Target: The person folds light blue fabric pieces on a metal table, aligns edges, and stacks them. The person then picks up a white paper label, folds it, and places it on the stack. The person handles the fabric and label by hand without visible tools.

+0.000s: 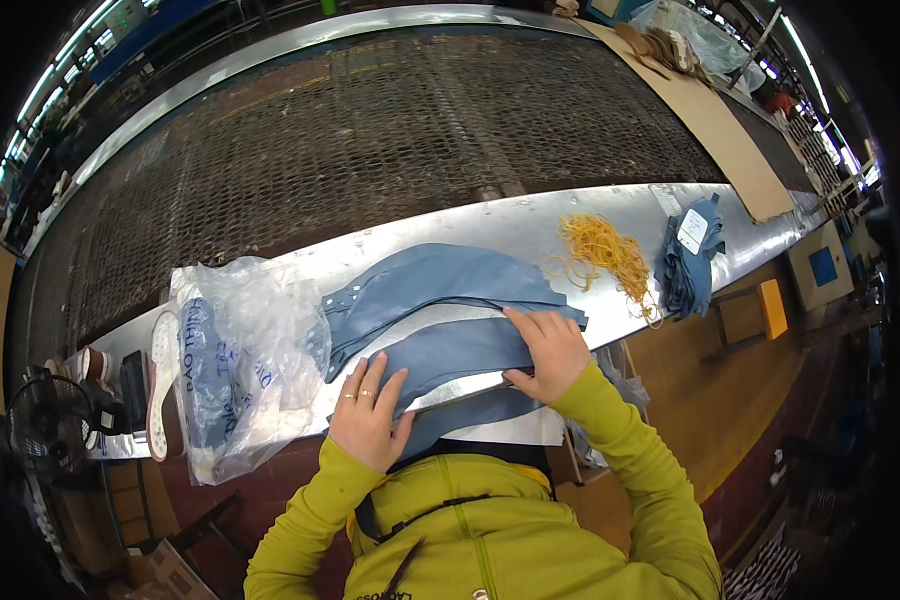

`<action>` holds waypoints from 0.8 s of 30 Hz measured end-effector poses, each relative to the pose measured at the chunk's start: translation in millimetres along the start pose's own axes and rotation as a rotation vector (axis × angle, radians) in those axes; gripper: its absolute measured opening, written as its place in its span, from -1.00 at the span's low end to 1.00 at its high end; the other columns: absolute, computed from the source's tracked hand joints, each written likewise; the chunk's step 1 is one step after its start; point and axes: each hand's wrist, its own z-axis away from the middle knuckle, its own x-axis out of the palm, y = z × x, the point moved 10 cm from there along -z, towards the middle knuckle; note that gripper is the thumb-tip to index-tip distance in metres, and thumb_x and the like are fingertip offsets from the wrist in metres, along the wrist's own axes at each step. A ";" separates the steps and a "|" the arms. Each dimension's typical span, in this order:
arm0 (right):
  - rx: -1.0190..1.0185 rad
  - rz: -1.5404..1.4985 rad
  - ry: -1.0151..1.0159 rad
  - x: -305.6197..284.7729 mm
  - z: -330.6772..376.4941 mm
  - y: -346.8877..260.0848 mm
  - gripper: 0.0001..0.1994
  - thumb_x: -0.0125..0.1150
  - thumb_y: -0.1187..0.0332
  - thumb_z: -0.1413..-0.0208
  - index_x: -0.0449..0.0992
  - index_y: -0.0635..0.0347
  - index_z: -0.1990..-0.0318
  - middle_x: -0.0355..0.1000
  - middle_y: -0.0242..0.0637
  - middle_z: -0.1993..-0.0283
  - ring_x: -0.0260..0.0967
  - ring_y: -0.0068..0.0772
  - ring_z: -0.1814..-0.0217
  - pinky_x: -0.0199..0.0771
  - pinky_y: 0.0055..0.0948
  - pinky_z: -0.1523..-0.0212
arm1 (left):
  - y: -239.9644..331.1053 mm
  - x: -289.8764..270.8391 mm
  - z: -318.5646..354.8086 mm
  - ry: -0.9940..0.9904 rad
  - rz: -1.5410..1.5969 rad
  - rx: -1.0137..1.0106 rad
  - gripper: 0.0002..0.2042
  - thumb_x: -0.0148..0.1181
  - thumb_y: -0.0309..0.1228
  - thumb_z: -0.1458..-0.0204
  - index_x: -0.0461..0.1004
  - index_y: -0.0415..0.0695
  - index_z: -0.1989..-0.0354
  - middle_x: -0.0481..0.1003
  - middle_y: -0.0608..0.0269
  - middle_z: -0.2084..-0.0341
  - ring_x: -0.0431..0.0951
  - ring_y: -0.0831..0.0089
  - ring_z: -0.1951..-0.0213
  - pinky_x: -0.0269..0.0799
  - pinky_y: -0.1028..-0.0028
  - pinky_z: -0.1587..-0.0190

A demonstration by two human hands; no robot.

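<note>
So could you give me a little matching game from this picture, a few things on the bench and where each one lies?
Things:
1. rubber bands
2. plastic bag
3. blue pieces
4. tagged bundle

Places:
A. under both hands, left hand and right hand
B. far right on the metal ledge
C. left of the hands
D. yellow heap between the flat pieces and the bundle

Pairs: 1-D, 2-C, 3-A, 4-B

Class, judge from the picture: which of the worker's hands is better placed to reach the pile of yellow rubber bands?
Probably the right hand: it rests on the blue fabric pieces nearer the rubber bands. The left hand lies farther away, beside the plastic bag.
</note>
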 end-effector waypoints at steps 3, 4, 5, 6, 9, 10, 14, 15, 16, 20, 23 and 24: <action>-0.081 -0.010 0.050 -7.9 -4.7 -8.6 -0.20 0.38 0.27 0.25 0.17 0.19 -0.24 0.27 -0.13 -0.08 0.21 -0.11 -0.06 0.24 -0.22 -0.02 | -6.4 -4.1 12.5 0.016 0.022 -0.094 -0.40 0.35 -0.41 0.23 0.35 -0.14 -0.10 0.29 -0.11 -0.10 0.31 -0.06 -0.10 0.30 0.23 -0.11; -0.140 -0.036 0.049 -6.9 -8.1 -15.2 -0.20 0.37 0.28 0.25 0.17 0.20 -0.24 0.26 -0.12 -0.09 0.20 -0.09 -0.07 0.24 -0.21 -0.04 | -11.2 -6.2 18.0 0.030 0.038 -0.129 -0.42 0.34 -0.42 0.23 0.36 -0.14 -0.09 0.31 -0.10 -0.08 0.33 -0.05 -0.09 0.30 0.23 -0.10; -0.212 -0.068 0.069 -7.6 -12.5 -22.5 -0.20 0.37 0.30 0.25 0.16 0.20 -0.24 0.26 -0.11 -0.10 0.20 -0.08 -0.07 0.24 -0.19 -0.07 | -16.9 -8.3 23.9 0.048 0.053 -0.164 -0.43 0.33 -0.44 0.23 0.37 -0.15 -0.08 0.34 -0.09 -0.06 0.34 -0.04 -0.07 0.31 0.23 -0.09; -0.285 -0.101 0.090 -8.1 -16.4 -30.0 -0.20 0.36 0.31 0.25 0.15 0.20 -0.25 0.25 -0.10 -0.11 0.20 -0.07 -0.08 0.24 -0.17 -0.09 | -20.6 -9.8 28.7 0.062 0.045 -0.163 -0.44 0.33 -0.43 0.23 0.39 -0.16 -0.07 0.36 -0.07 -0.03 0.36 -0.02 -0.05 0.31 0.24 -0.08; -0.420 -0.155 0.052 2.6 -30.8 -47.9 -0.17 0.35 0.35 0.25 0.11 0.21 -0.27 0.23 -0.08 -0.15 0.19 -0.05 -0.11 0.21 -0.18 -0.15 | -29.9 -13.8 39.5 0.125 0.010 -0.149 -0.45 0.36 -0.39 0.26 0.41 -0.17 -0.03 0.42 0.01 0.06 0.41 0.06 0.03 0.35 0.25 -0.01; -0.408 -0.200 -0.004 8.4 -36.8 -48.2 -0.16 0.35 0.34 0.25 0.09 0.21 -0.28 0.23 -0.08 -0.15 0.19 -0.05 -0.12 0.21 -0.19 -0.16 | -31.9 -13.4 41.5 0.136 0.019 -0.146 -0.44 0.36 -0.38 0.26 0.42 -0.17 -0.02 0.42 0.01 0.06 0.41 0.08 0.03 0.35 0.25 0.00; -0.350 -0.220 -0.156 20.5 -49.9 -47.5 -0.13 0.36 0.32 0.24 0.06 0.20 -0.30 0.22 -0.08 -0.17 0.18 -0.07 -0.15 0.20 -0.23 -0.17 | -34.0 -15.2 38.4 0.177 0.033 -0.118 -0.41 0.38 -0.36 0.28 0.41 -0.16 -0.04 0.43 0.04 0.05 0.42 0.12 0.04 0.36 0.27 0.03; -0.317 -0.212 -0.194 22.5 -51.0 -44.8 -0.13 0.36 0.32 0.24 0.05 0.20 -0.31 0.22 -0.08 -0.18 0.18 -0.08 -0.16 0.19 -0.24 -0.18 | -32.1 -17.5 37.1 0.194 0.029 -0.100 -0.40 0.38 -0.36 0.28 0.40 -0.16 -0.06 0.43 0.05 0.06 0.42 0.13 0.04 0.36 0.27 0.04; -0.346 -0.215 -0.156 17.0 -50.3 -47.9 -0.13 0.37 0.32 0.23 0.05 0.20 -0.31 0.22 -0.08 -0.18 0.18 -0.07 -0.15 0.19 -0.24 -0.18 | -33.9 -16.3 37.6 0.170 0.017 -0.134 -0.38 0.38 -0.37 0.29 0.38 -0.15 -0.08 0.44 0.05 0.07 0.43 0.14 0.05 0.36 0.27 0.04; -0.383 -0.216 -0.082 9.4 -47.9 -59.0 -0.13 0.37 0.32 0.22 0.04 0.20 -0.31 0.22 -0.08 -0.18 0.20 -0.06 -0.13 0.19 -0.25 -0.19 | -40.5 -20.0 47.0 0.162 0.012 -0.210 -0.31 0.39 -0.41 0.30 0.32 -0.15 -0.14 0.48 0.06 0.15 0.46 0.13 0.10 0.35 0.28 0.04; -0.402 -0.239 -0.086 14.2 -54.4 -69.8 -0.13 0.36 0.32 0.21 0.04 0.18 -0.32 0.23 -0.07 -0.17 0.21 -0.06 -0.12 0.18 -0.24 -0.19 | -52.6 -24.6 57.8 0.198 0.042 -0.241 -0.30 0.39 -0.43 0.31 0.31 -0.16 -0.15 0.49 0.06 0.20 0.46 0.10 0.15 0.36 0.28 0.05; -0.397 -0.239 -0.106 17.5 -56.7 -72.0 -0.13 0.36 0.31 0.21 0.03 0.18 -0.32 0.24 -0.07 -0.16 0.21 -0.06 -0.11 0.18 -0.23 -0.19 | -55.4 -26.4 61.3 0.214 0.055 -0.238 -0.30 0.39 -0.44 0.31 0.32 -0.17 -0.14 0.49 0.06 0.21 0.46 0.09 0.17 0.36 0.28 0.06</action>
